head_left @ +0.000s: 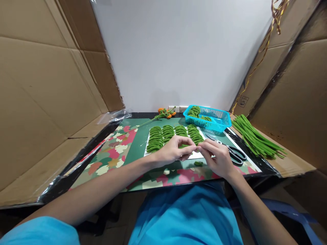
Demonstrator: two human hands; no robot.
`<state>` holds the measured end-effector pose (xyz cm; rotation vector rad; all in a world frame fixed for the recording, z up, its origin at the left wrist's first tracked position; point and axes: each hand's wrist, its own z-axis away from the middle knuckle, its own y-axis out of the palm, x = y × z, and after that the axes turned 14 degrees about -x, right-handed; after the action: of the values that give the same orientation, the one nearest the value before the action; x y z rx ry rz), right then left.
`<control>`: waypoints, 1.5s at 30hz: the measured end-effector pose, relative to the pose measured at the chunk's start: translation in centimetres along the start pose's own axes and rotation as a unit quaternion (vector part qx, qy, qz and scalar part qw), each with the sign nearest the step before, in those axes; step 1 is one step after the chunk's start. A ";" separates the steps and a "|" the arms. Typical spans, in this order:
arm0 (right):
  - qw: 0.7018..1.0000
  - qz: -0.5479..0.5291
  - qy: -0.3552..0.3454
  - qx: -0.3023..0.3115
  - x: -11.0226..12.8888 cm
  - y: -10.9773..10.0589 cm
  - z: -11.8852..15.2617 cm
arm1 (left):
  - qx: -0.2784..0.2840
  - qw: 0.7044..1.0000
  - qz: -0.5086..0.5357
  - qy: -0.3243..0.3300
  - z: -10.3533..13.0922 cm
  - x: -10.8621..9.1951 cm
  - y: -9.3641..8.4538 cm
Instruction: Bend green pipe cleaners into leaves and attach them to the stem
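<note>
Both hands meet fingertip to fingertip over the front edge of a white sheet (168, 147). My left hand (178, 148) is pinched, with a bit of green showing between its fingers. My right hand (215, 157) is pinched too, its fingertips touching the left ones; what it holds is too small to tell. Rows of curved green fuzzy pieces (155, 139) lie on the sheet behind them. A small green piece (198, 163) rests on the mat just below the hands. Black-handled scissors (237, 154) lie beside my right hand.
A blue basket (221, 119) with more green pieces stands at the back right. Right of it lies a bundle of green stems (255, 137). An orange flower stem (160, 116) lies at the back. Cardboard walls (48, 85) flank the table.
</note>
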<state>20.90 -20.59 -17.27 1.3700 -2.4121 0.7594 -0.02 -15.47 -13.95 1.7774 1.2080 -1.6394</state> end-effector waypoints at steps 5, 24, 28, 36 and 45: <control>0.946 -0.193 0.255 0.060 1.0 0.2 0.2 | 0.033 0.904 -0.286 0.316 0.1 -0.3 -0.7; 0.995 -0.036 0.068 0.057 0.2 -1.3 0.4 | -0.021 0.974 -0.155 0.165 0.2 -0.4 0.5; 0.894 -0.258 0.344 0.129 0.6 -1.0 -0.1 | 0.059 0.856 -0.348 0.379 -0.3 -0.8 -0.6; 0.963 -0.138 0.220 0.066 0.3 -1.2 -0.6 | -0.027 0.945 -0.238 0.221 -0.1 -0.9 -0.1; 0.998 -0.031 0.041 0.027 0.3 -1.3 0.4 | 0.026 0.992 0.082 -0.088 0.0 0.1 0.7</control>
<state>21.87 -21.58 -17.11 1.3980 -2.2923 0.8548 0.52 -15.76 -14.24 1.6730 0.9233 -1.7033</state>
